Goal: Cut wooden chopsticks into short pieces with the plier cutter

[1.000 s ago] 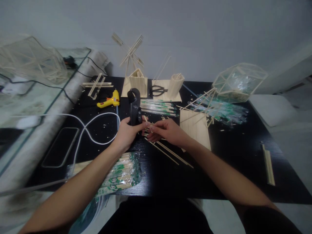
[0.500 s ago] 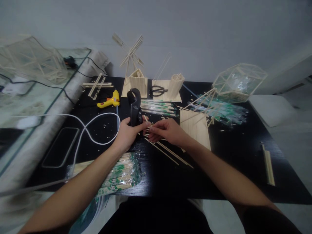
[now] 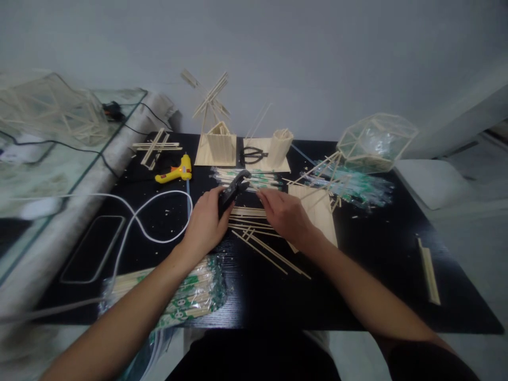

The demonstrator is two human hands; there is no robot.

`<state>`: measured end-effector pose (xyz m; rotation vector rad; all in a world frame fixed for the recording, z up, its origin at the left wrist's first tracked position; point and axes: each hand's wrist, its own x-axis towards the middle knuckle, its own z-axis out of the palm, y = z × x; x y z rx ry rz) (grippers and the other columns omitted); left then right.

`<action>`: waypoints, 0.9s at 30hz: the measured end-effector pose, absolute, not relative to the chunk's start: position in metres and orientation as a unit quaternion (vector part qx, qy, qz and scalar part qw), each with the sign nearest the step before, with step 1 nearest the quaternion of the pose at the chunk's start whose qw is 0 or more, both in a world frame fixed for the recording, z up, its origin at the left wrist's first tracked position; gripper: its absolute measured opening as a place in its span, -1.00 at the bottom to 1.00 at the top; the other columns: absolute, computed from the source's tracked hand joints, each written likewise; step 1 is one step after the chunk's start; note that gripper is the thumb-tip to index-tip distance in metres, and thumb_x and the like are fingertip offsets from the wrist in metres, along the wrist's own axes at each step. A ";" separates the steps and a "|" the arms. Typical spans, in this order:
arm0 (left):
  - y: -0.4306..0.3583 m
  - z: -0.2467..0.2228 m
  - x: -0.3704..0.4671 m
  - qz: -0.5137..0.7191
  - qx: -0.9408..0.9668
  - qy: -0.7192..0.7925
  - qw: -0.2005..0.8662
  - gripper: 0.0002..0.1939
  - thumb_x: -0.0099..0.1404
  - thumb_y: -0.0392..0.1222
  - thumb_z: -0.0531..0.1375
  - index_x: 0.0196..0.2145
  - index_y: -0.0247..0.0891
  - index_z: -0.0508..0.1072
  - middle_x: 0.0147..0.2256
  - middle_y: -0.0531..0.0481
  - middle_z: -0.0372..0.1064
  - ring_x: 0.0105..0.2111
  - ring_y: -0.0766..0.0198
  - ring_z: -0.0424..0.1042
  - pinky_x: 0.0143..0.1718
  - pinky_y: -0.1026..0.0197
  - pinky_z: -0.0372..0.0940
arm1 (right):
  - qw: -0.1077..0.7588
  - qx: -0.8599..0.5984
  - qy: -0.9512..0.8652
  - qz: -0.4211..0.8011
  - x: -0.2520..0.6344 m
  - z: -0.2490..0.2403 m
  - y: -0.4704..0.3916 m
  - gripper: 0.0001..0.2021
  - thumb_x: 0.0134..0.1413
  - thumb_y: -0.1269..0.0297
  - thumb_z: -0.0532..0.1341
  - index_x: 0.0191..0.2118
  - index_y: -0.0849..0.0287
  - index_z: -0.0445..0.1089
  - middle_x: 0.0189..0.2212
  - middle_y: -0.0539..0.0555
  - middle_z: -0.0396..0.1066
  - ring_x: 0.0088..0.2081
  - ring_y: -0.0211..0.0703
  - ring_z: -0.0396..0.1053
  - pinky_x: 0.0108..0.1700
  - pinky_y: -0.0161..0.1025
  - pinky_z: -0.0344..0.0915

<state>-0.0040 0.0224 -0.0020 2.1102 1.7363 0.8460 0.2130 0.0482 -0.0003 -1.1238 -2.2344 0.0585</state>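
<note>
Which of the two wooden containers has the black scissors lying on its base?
The rounded container on the right: black scissors lie on its base. The triangular container on the left has none.

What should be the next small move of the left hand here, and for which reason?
Probably the left hand should squeeze the black cutter: the right hand pinches a thin stick, and the end of this stick appears to lie at the cutter's open mouth.

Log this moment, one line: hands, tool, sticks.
left hand: grip on black cutter; right hand: pinches thin stick at cutter's head; loose sticks: on table; yellow glue gun: left of cutter
</note>
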 end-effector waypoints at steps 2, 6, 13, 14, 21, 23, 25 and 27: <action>0.021 -0.002 -0.002 0.275 0.745 0.595 0.125 -0.59 0.45 -0.09 0.08 0.16 -0.32 0.31 -0.02 -0.30 0.43 0.01 -0.09 0.42 0.05 -0.08 0.31 | 0.312 -0.425 -0.850 0.013 0.211 -0.001 0.047 -0.66 0.47 0.31 -0.02 -0.15 0.27 0.50 -0.30 0.23 0.57 -0.26 -0.06 0.52 -0.15 -0.17 0.43; 0.017 -0.001 0.001 0.252 0.767 0.579 0.115 -0.60 0.45 -0.11 0.09 0.17 -0.30 0.31 -0.05 -0.27 0.43 -0.02 -0.07 0.42 0.04 -0.08 0.32 | 0.306 -0.415 -0.857 -0.014 0.208 -0.002 0.044 -0.68 0.47 0.35 -0.02 -0.15 0.28 0.49 -0.34 0.23 0.56 -0.31 -0.07 0.51 -0.21 -0.19 0.43; 0.013 0.001 0.003 0.248 0.774 0.569 0.124 -0.58 0.47 -0.06 0.07 0.18 -0.30 0.33 -0.09 -0.25 0.42 -0.06 -0.05 0.43 0.00 -0.06 0.34 | 0.312 -0.377 -0.870 -0.060 0.210 -0.003 0.043 -0.71 0.41 0.49 0.00 -0.18 0.29 0.48 -0.39 0.18 0.53 -0.33 -0.12 0.48 -0.24 -0.24 0.42; 0.013 0.001 0.004 0.247 0.775 0.569 0.123 -0.57 0.47 -0.04 0.06 0.18 -0.31 0.33 -0.10 -0.25 0.42 -0.07 -0.05 0.43 -0.01 -0.06 0.34 | 0.313 -0.375 -0.871 -0.053 0.210 -0.003 0.043 -0.71 0.40 0.49 0.00 -0.16 0.29 0.48 -0.38 0.18 0.53 -0.32 -0.11 0.48 -0.23 -0.23 0.42; 0.012 0.003 0.005 0.240 0.774 0.570 0.132 -0.59 0.47 -0.02 0.06 0.13 -0.31 0.35 -0.14 -0.25 0.43 -0.11 -0.05 0.45 -0.07 -0.04 0.35 | 0.315 -0.368 -0.874 -0.029 0.212 -0.004 0.046 -0.73 0.39 0.49 0.02 -0.17 0.30 0.48 -0.39 0.19 0.51 -0.35 -0.09 0.46 -0.24 -0.21 0.37; 0.011 0.004 0.005 0.240 0.773 0.571 0.139 -0.62 0.47 -0.03 0.07 0.11 -0.31 0.36 -0.14 -0.25 0.43 -0.11 -0.05 0.45 -0.08 -0.04 0.35 | 0.322 -0.362 -0.874 -0.040 0.212 -0.003 0.046 -0.74 0.37 0.52 0.02 -0.20 0.30 0.47 -0.41 0.17 0.49 -0.37 -0.11 0.44 -0.27 -0.23 0.35; 0.010 0.005 0.005 0.239 0.771 0.572 0.148 -0.65 0.46 -0.04 0.07 0.07 -0.29 0.36 -0.15 -0.23 0.44 -0.12 -0.04 0.46 -0.08 -0.03 0.35 | 0.331 -0.353 -0.873 -0.052 0.212 -0.003 0.046 -0.74 0.36 0.54 0.02 -0.22 0.29 0.46 -0.43 0.15 0.48 -0.38 -0.13 0.43 -0.29 -0.25 0.34; 0.010 0.005 0.006 0.237 0.768 0.574 0.155 -0.68 0.47 -0.04 0.07 0.05 -0.27 0.35 -0.15 -0.20 0.44 -0.12 -0.02 0.47 -0.08 0.00 0.35 | 0.335 -0.349 -0.873 -0.060 0.212 -0.002 0.046 -0.75 0.36 0.55 0.03 -0.22 0.28 0.45 -0.42 0.14 0.48 -0.39 -0.15 0.42 -0.30 -0.26 0.33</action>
